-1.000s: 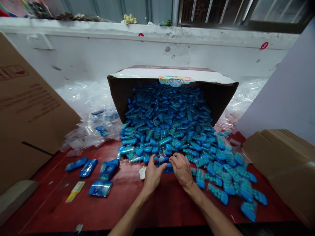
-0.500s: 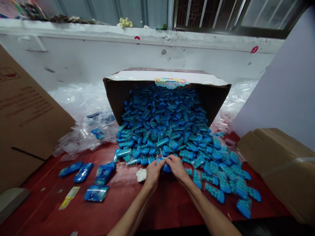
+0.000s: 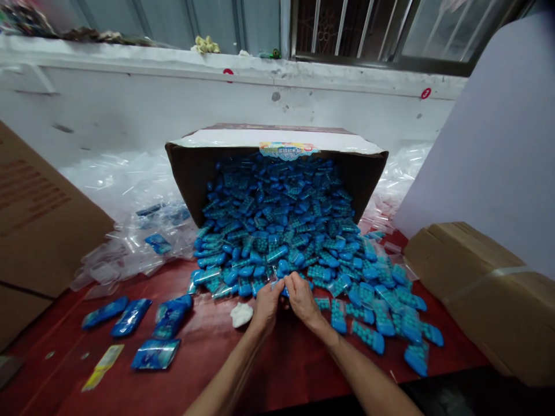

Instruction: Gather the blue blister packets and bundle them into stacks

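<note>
My left hand (image 3: 267, 305) and my right hand (image 3: 302, 301) are close together at the front of a heap of small blue packets (image 3: 277, 254). Both hands pinch a blue packet (image 3: 285, 292), with fingertips nearly touching along its top edge. The fingers cover most of this packet. Left of my left hand lies a white lump (image 3: 241, 315), soft-looking. The heaped packets have clear windows showing teal beads or pellets, and they spill from a cardboard box (image 3: 184, 173) lying on its side.
Several blue foil pouches (image 3: 155, 353) and a yellow-and-clear strip (image 3: 102, 367) lie on the red table (image 3: 208, 375) at left. Clear plastic bags (image 3: 125, 214) pile up behind them. Cardboard boxes stand at the left (image 3: 39, 219) and right (image 3: 481, 294); a white panel (image 3: 472, 133) leans at right.
The view has shifted slightly, so the scene sits a little further left. My hands have drawn closer together and turned, and less of the blue packet shows between them.
</note>
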Motion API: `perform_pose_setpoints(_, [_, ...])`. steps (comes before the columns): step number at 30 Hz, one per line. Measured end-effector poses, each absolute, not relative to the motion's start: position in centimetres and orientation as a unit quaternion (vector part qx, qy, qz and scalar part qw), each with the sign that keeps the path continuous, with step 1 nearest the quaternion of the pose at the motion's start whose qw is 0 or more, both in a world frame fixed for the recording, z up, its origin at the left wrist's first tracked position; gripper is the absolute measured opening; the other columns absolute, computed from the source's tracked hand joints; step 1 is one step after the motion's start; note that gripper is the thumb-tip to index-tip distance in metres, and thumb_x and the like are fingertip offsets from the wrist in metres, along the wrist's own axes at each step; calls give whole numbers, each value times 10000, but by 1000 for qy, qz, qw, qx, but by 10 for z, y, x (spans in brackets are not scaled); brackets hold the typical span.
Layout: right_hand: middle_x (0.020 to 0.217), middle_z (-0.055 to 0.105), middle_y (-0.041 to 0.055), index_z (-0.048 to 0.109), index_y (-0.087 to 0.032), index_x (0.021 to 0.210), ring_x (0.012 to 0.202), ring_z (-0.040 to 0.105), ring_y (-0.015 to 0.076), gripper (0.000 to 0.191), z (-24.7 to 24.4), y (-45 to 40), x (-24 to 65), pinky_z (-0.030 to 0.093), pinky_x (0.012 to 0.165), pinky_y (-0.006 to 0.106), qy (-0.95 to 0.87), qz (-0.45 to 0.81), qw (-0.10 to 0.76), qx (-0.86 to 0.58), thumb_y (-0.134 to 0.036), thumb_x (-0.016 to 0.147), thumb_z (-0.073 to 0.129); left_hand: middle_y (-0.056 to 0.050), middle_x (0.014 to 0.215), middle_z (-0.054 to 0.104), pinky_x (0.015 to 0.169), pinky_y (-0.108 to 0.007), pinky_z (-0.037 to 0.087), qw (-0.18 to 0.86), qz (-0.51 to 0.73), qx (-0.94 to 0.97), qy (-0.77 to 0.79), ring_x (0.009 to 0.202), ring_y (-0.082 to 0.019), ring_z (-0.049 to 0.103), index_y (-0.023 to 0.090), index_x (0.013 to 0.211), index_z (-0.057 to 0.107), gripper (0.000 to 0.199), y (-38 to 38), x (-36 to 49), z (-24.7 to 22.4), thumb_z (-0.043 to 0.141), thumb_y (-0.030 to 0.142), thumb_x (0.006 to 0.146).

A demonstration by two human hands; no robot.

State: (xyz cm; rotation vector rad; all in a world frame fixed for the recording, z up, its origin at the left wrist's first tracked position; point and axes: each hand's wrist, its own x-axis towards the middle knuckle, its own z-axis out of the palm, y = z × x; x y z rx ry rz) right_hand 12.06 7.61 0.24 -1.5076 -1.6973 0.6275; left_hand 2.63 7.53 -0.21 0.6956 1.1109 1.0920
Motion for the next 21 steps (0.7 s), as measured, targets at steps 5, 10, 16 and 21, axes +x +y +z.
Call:
perform_pose_setpoints(5, [616,529,-21,506,-192,657,593,492,114,267,11,83,157,352,546,207,-710,215,331,-583,-334,839,372,-9,583,571,391,-189,361,750,418,275,433,462,-98,518,113,732,548,256,74,11,8,640,322,615])
perform_pose_setpoints(10, [808,559,83,560,-180,780,819,471,223,47,6,86,199,325,667,312,-733,30,177,-656,-197,749,528,5,477,528,370,-171,333,745,421,223,467,417,-89,500,135,661,493,199,72,-5,4,568,315,702])
perform_pose_setpoints(16, [801,558,71,574,-198,812,827,462,226,90,-1,91,200,317,695,325,-762,15,147,-630,-228,731,546,19,442,512,358,-160,324,758,401,188,478,388,-85,490,162,686,455,232,66,-9,3,535,377,724])
perform_pose_setpoints(21, [849,568,51,561,-182,916,851,478,196,210,10,86,199,350,749,307,-766,79,206,-603,-280,733,534,27,428,502,365,-155,338,757,391,158,500,382,-80,485,170,685,429,232,65,-10,2,549,367,718])
